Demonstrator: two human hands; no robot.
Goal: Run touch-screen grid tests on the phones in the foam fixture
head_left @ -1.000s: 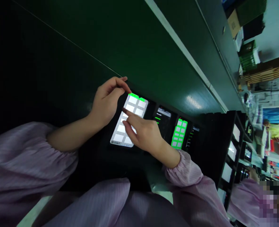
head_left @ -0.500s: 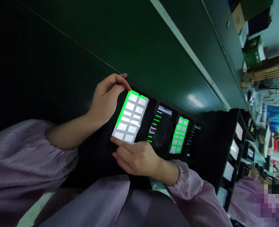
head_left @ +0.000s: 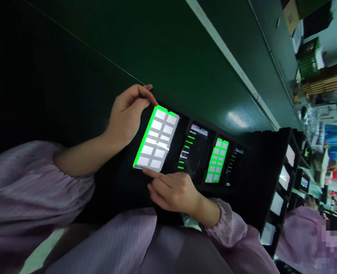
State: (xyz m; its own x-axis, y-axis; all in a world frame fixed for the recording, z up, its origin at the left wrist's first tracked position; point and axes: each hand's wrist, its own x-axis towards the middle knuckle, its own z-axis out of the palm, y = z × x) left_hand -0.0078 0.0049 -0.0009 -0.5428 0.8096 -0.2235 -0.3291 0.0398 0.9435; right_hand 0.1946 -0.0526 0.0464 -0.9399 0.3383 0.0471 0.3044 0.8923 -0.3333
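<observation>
The tip of my right index finger (head_left: 149, 172) rests at the lower edge of a slim phone with a glowing grid of pale grey tiles framed in bright green (head_left: 157, 139), while the other fingers of my right hand (head_left: 175, 192) curl loosely beside it. My left hand (head_left: 126, 116) sits at the phone's far corner, thumb and fingertips drawn close together; I cannot tell whether they truly pinch it. The phone lies in the nearest slot of a long black tray (head_left: 244, 167). Farther along, with neither hand touching them, lie a dark-screened phone with green text lines (head_left: 194, 154), a second green-framed grid phone (head_left: 216, 160) and a narrow dark screen (head_left: 233, 165). Lilac striped sleeves (head_left: 34, 179) gather near my wrists beside the dark green tabletop (head_left: 105, 64).
</observation>
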